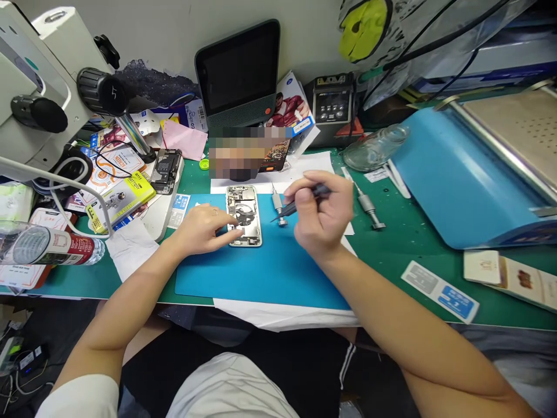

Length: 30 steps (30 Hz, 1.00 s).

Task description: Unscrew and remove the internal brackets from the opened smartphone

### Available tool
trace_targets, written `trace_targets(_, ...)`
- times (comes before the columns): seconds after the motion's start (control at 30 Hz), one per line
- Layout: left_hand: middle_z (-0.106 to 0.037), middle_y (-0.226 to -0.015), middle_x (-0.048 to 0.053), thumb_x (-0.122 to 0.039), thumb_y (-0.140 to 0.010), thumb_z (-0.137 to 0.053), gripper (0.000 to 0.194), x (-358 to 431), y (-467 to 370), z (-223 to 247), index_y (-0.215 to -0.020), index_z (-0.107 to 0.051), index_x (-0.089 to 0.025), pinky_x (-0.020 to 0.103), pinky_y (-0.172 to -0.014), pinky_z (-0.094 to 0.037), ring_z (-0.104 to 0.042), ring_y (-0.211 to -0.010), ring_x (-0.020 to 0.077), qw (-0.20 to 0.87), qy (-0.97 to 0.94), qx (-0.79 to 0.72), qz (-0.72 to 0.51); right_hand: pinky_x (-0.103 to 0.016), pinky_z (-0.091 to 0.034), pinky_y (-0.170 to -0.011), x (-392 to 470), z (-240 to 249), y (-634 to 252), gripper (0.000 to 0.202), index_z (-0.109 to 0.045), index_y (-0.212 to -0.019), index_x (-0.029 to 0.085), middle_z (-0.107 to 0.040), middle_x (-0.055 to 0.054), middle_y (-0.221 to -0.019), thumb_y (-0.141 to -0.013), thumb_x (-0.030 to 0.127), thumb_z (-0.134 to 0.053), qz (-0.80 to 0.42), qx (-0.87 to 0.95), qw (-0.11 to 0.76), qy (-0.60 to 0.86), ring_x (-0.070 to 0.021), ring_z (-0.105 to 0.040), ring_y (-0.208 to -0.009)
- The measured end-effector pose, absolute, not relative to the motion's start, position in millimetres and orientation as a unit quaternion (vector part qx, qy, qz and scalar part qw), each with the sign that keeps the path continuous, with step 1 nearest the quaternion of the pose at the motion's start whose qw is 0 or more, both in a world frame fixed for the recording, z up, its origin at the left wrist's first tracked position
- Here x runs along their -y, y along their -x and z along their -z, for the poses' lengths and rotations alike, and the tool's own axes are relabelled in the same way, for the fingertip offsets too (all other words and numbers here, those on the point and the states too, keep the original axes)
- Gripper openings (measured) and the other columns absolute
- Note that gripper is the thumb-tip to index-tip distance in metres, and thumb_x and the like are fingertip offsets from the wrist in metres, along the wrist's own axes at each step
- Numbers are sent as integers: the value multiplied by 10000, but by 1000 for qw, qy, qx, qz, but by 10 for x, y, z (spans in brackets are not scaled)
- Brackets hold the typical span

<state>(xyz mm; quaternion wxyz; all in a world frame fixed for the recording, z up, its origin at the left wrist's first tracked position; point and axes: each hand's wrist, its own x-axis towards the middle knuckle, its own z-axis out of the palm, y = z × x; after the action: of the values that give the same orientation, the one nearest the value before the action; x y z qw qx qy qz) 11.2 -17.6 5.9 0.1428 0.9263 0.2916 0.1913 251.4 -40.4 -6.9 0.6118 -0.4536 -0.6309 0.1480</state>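
An opened phone housing (250,232) with its inner parts showing lies on the blue mat (261,278). My left hand (204,231) rests at its left edge, fingers apart and reaching over the housing. To the right of the phone, my right hand (324,215) is raised above the mat, its fingers closed around dark tweezers (307,204) whose thin tip points left toward the phone. One small silver screwdriver (277,203) lies between the phone and my right hand. Another screwdriver (368,204) is on the green table to the right of that hand.
At the left stand a microscope (102,90), a water bottle (65,247) and a yellow battery box (122,203). Behind are a dark screen (239,72) and a black device (333,110). A glass jar (376,148) and a blue pad (456,180) occupy the right.
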Motion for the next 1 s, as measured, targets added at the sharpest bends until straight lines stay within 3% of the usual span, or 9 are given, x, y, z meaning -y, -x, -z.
trace_targets(0.1,-745,-765,22,-552,-1027,-544,399,193,-130,-39,-1036,-741,-205,321,-697,-400,-678,-711,173,143,-930,-270,-204,-336,-569,-623,447,144,-2352,197,-509,-1140,320,-663,8,-842,-1022,475,-539,-240,603,652,392,-166,-648,-684)
trace_targets(0.2,-763,-796,23,-496,-1042,-544,349,200,-142,-33,-1014,-741,-210,320,-695,-411,-683,-714,171,134,-937,-246,-209,-335,-584,-649,468,152,-2257,234,-496,-1081,303,-670,11,-849,-1006,513,-567,-281,581,654,394,-162,-656,-692)
trace_targets(0.37,-738,-737,23,-340,-1077,-466,331,211,-147,-50,-914,-720,-207,314,-669,-400,-672,-673,157,100,-940,-249,-212,-330,-589,-678,455,118,-2252,241,-492,-1021,290,-698,7,-868,-990,497,-609,-289,569,670,380,-152,-661,-694)
trace_targets(0.57,-758,-778,19,-409,-1065,-505,304,223,-140,-59,-970,-719,-214,315,-657,-399,-688,-695,157,109,-935,-262,-213,-351,-606,-668,453,120,-2252,281,-474,-1007,289,-688,5,-853,-982,537,-605,-300,576,653,389,-171,-686,-707)
trace_targets(0.83,-759,-781,19,-459,-1064,-515,325,238,-147,-72,-1009,-703,-201,311,-680,-406,-674,-683,159,120,-936,-243,-224,-322,-601,-659,459,148,-2228,210,-515,-1018,285,-696,19,-857,-979,438,-653,-298,579,668,360,-144,-685,-688)
trace_targets(1.0,-742,-756,20,-350,-1073,-485,269,238,-152,-51,-996,-702,-211,308,-657,-389,-673,-670,155,97,-939,-250,-214,-331,-605,-651,462,157,-2228,255,-503,-1001,287,-695,21,-850,-965,483,-662,-288,577,667,374,-154,-700,-686)
